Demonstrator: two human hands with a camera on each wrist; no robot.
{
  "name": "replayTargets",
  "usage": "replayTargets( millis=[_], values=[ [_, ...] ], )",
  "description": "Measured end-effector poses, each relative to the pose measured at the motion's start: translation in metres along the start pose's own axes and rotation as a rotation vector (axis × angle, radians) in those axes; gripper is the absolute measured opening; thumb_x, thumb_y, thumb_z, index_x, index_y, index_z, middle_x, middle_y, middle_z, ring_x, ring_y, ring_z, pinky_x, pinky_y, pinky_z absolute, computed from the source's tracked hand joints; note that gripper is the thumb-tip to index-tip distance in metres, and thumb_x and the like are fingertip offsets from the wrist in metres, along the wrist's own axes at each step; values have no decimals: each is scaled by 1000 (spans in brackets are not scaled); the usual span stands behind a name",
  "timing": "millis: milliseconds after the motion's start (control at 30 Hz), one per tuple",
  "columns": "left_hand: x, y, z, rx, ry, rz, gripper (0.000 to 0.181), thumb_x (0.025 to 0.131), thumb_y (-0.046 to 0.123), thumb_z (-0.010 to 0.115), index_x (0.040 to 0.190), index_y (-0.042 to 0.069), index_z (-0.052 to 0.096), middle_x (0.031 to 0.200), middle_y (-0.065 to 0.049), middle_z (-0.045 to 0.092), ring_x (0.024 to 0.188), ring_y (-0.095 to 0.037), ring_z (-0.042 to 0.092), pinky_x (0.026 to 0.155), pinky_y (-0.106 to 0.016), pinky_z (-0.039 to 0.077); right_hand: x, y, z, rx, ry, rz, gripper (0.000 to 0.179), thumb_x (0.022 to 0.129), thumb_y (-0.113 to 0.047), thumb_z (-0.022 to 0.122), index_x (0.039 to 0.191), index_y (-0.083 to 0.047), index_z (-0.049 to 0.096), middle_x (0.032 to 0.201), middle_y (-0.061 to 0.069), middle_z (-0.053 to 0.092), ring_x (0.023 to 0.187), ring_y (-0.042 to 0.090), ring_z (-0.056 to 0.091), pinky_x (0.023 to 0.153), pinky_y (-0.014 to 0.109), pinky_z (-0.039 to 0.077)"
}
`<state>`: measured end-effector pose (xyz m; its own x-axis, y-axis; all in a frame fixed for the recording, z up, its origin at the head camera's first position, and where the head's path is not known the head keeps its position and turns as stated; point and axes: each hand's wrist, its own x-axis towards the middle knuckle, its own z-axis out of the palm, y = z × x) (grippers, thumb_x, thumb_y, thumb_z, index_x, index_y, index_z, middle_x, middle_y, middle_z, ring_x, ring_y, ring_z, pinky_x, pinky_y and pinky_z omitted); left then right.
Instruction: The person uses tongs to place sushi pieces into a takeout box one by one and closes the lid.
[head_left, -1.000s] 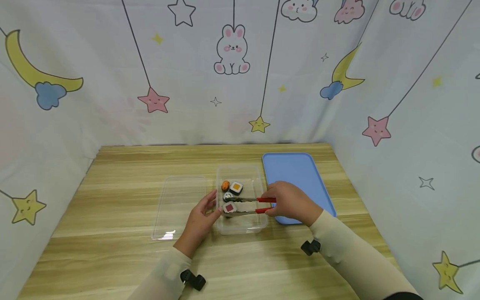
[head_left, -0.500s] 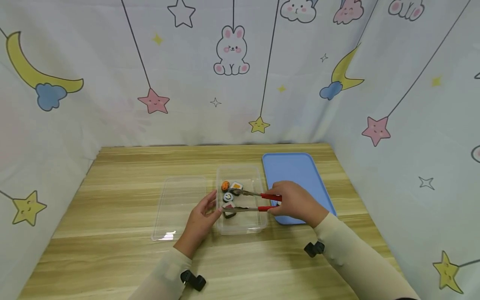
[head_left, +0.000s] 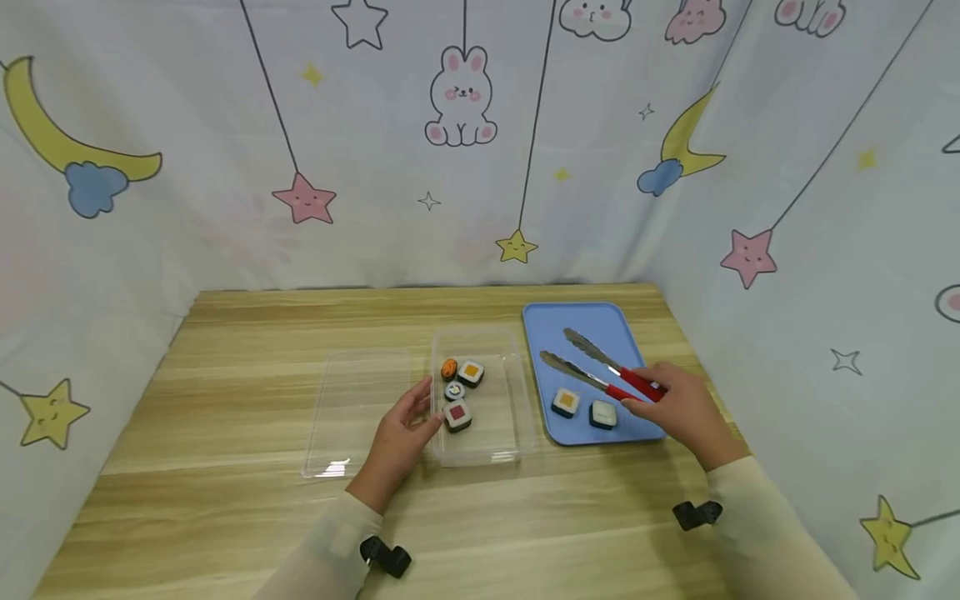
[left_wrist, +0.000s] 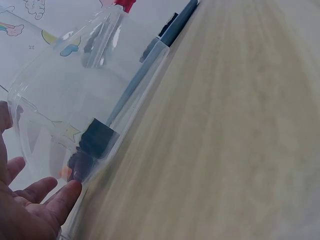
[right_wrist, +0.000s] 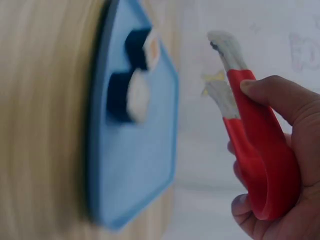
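My right hand (head_left: 686, 412) grips red-handled metal tongs (right_wrist: 265, 145) above the blue tray (head_left: 551, 321). Their arms stand apart with nothing between the tips. Two toy sushi pieces sit near the tray's front edge: a roll with a yellow-orange centre (head_left: 566, 402) and a plain white-topped one (head_left: 603, 414). My left hand (head_left: 401, 437) touches the left wall of a clear plastic box (head_left: 491, 454), fingers extended along it in the left wrist view. Inside, along that wall, lie an orange-topped piece (head_left: 448, 369), a yellow-centred roll (head_left: 471, 372), a small round roll (head_left: 454, 391) and a red-centred roll (head_left: 457, 415).
A clear flat lid (head_left: 352, 417) lies on the wooden table (head_left: 225, 417), left of the box and partly behind my left hand. The tray stands close to the box's right side. A printed cloth (head_left: 375, 250) hangs behind the table and along both sides.
The tongs have opened wider, come out of the box with nothing in them and moved right over the tray. The sushi on the tray now shows. My left hand has stayed at the box.
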<state>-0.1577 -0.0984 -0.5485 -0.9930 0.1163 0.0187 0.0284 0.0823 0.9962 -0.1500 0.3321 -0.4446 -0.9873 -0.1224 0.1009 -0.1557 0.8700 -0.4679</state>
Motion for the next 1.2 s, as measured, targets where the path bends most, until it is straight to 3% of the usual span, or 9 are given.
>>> replayTargets(
  millis=[267, 533, 767, 1000, 1200],
  values=[
    [1, 1, 0, 8, -8, -21, 63, 98, 9, 72, 156, 13, 48, 155, -14, 51, 139, -33, 51, 108, -46, 50, -47, 59, -19, 4, -74, 92, 53, 87, -39, 85, 126, -4, 74, 110, 11, 71, 87, 23, 63, 67, 34, 55],
    [1, 4, -3, 6, -13, -24, 63, 98, 11, 72, 156, 13, 47, 156, -14, 49, 141, -34, 50, 111, -52, 47, -76, 80, -24, 33, -100, 95, 48, 86, -36, 86, 124, -8, 76, 110, 10, 73, 79, 12, 62, 63, 28, 53],
    [1, 2, -1, -15, -23, -34, 63, 99, 12, 72, 156, 13, 47, 157, -16, 48, 142, -34, 49, 111, -51, 47, -81, 82, -19, 25, -104, 65, 47, 85, -35, 87, 124, -11, 77, 118, 16, 72, 82, 13, 63, 66, 27, 54],
    [1, 1, -1, -12, -17, -45, 63, 98, 12, 72, 156, 14, 47, 157, -15, 49, 142, -33, 49, 111, -50, 47, -76, 79, -17, -7, -86, 46, 45, 84, -33, 88, 123, -11, 78, 104, 3, 72, 79, 9, 60, 65, 28, 52],
    [1, 0, -1, 5, -16, -38, 64, 98, 10, 72, 157, 13, 47, 157, -16, 48, 142, -34, 49, 110, -49, 48, -71, 78, -18, -19, -46, 28, 44, 85, -29, 88, 121, -7, 77, 99, 2, 70, 77, 11, 58, 62, 27, 50]
  ],
)
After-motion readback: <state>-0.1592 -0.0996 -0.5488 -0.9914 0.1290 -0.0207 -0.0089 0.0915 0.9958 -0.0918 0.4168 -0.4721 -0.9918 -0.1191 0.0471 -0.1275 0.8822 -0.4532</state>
